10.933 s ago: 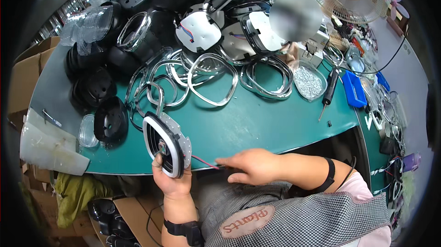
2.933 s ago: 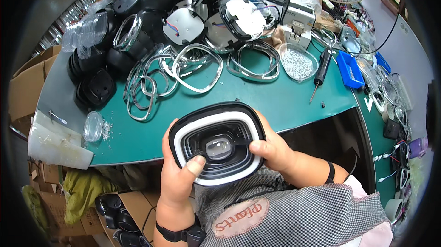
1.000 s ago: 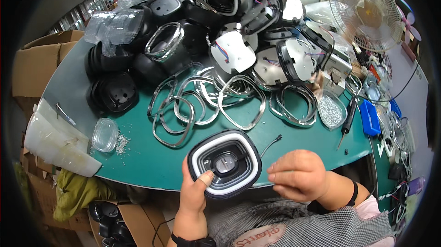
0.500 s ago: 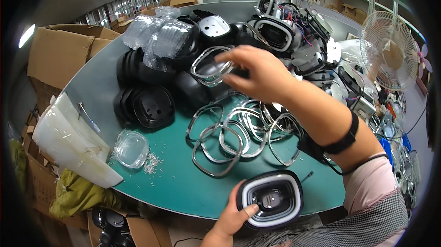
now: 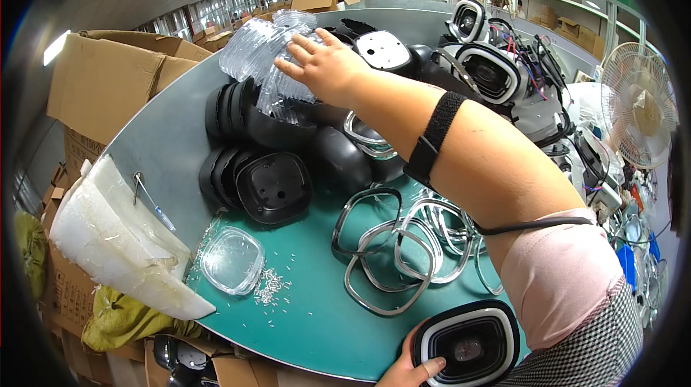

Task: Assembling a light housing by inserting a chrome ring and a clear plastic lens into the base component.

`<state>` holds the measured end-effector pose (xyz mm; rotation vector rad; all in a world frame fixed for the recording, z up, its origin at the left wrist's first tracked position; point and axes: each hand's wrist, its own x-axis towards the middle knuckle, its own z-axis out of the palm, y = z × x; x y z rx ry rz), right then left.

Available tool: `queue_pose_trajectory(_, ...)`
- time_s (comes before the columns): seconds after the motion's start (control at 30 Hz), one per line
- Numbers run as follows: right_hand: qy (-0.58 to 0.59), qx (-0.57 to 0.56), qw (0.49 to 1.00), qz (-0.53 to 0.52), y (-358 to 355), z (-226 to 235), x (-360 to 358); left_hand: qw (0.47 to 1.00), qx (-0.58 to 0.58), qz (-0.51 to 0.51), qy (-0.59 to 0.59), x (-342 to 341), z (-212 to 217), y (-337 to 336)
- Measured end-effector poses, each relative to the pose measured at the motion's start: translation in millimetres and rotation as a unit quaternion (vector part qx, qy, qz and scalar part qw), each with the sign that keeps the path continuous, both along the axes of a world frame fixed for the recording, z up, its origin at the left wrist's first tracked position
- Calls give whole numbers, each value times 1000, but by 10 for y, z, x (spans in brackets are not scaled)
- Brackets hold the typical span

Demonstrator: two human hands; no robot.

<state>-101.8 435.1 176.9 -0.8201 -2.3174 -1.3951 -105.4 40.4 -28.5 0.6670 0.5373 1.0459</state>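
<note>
Clear plastic covers (image 5: 266, 56), stacked at the table's far side — right hand (image 5: 324, 63) now on them, fingers spread, having left the near edge. Left hand (image 5: 410, 372) still pinches black-and-white housing (image 5: 468, 344). Chrome rings (image 5: 396, 250) between — a cover looks wanted.

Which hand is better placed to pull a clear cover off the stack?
Right. The right hand already rests its fingers on the stack of clear plastic covers. The left hand is at the near table edge, holding the black-and-white housing.
</note>
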Motion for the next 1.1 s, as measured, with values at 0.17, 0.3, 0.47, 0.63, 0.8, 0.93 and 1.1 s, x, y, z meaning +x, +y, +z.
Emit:
queue_pose_trajectory(0.17,-28,79,996,37,288,51,16,999,-33,-6,-29,-49,-70,30)
queue_pose_trajectory(0.3,18,75,996,33,249,212,173,1000,-11,-5,-14,-83,40,86)
queue_pose_trajectory(0.47,94,63,988,101,-78,357,585,999,-49,-18,-16,-79,-21,17)
queue_pose_trajectory(0.63,267,-89,951,127,-767,334,1027,998,-45,-40,15,-82,-120,6)
queue_pose_trajectory(0.8,376,-279,881,58,-1645,214,1702,999,24,17,25,-8,-247,-48)
queue_pose_trajectory(0.93,531,-399,747,26,-2387,-197,2353,998,6,56,28,-4,-194,-134)
queue_pose_trajectory(1.1,697,-630,329,95,-3064,-1018,3127,994,-39,87,-50,-17,-163,-305)
